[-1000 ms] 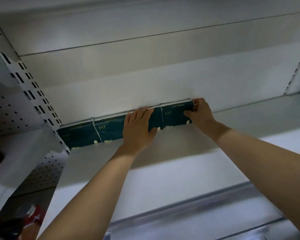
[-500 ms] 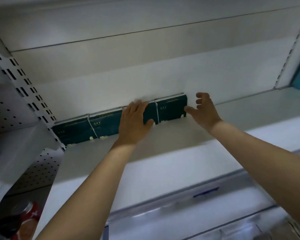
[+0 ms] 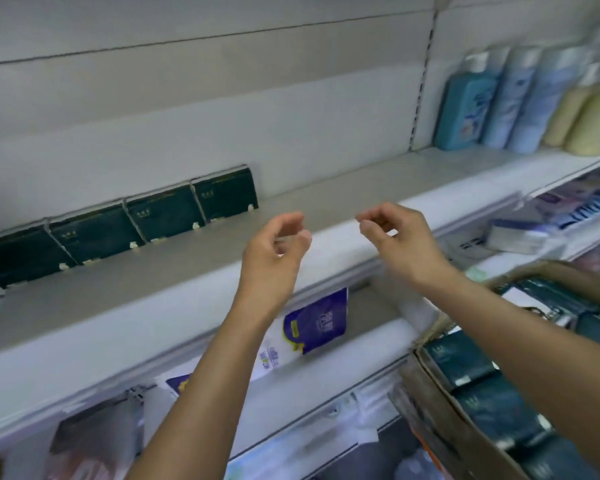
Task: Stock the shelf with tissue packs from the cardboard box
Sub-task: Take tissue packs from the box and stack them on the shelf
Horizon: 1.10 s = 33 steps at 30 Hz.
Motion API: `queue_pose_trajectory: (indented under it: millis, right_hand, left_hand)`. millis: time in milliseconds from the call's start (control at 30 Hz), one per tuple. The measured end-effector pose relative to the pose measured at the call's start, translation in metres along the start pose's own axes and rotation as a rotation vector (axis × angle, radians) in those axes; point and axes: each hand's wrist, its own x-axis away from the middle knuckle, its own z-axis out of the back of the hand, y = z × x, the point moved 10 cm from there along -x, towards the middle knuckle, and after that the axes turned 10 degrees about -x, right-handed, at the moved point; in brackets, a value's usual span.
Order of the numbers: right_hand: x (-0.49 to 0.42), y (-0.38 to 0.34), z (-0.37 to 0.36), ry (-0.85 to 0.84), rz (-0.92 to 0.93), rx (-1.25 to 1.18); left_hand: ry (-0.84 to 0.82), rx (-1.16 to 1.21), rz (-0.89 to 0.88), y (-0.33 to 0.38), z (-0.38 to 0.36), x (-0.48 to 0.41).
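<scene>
Where the white shelf (image 3: pixel 326 202) meets its back panel on the left, a row of tissue packs (image 3: pixel 163 216) stands on edge: four dark green packs side by side and touching, faces turned outward and backs against the panel. The leftmost pack runs to the edge of view, and the row ends well short of the slotted upright (image 3: pixel 421 81). In front of the shelf's front lip the left hand (image 3: pixel 274 247) is raised, its fingers loosely curled toward the thumb, holding nothing and touching nothing. Below it, on the next level down, a purple and white pouch (image 3: pixel 316 323) shows just beside the left forearm. The right hand (image 3: pixel 395 237) is near the left at about the same height but apart from it, with its fingers likewise loosely curled and empty. Under the right forearm, at the lower right, is the cardboard box (image 3: pixel 440 420), open at the top, with more dark green boxed packs (image 3: pixel 492 407) lying close together inside. At the far right, beyond the upright, a teal bottle (image 3: pixel 465 109), pale blue bottles (image 3: pixel 520 98) and cream bottles (image 3: pixel 593 123) stand in a group on the upper shelf level.
</scene>
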Motion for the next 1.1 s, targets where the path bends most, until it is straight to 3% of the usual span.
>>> queue_pose_trajectory:
  millis: [200, 400, 567, 900, 1000, 1100]
  right_hand:
    - [0.059, 0.052, 0.104, 0.053, -0.148, 0.059]
    - [0.124, 0.155, 0.149, -0.134, -0.486, 0.210]
    - [0.163, 0.213, 0.157, -0.273, -0.745, 0.396]
    - [0.152, 0.220, 0.136, -0.400, -0.713, 0.750]
    - [0.155, 0.230, 0.129, -0.454, -0.718, 0.784]
    - [0.161, 0.251, 0.138, -0.406, -0.827, 0.745]
  left_hand:
    - [-0.212, 0.171, 0.150, 0.009, -0.100, 0.059]
    - [-0.373, 0.148, 0.405, -0.043, -0.185, 0.120]
    - [-0.342, 0.080, 0.553, -0.084, -0.219, 0.152]
    - [-0.292, 0.049, 0.662, -0.105, -0.234, 0.168]
    - [-0.277, 0.059, 0.683, -0.105, -0.234, 0.167]
    - [-0.261, 0.063, 0.693, -0.105, -0.235, 0.164]
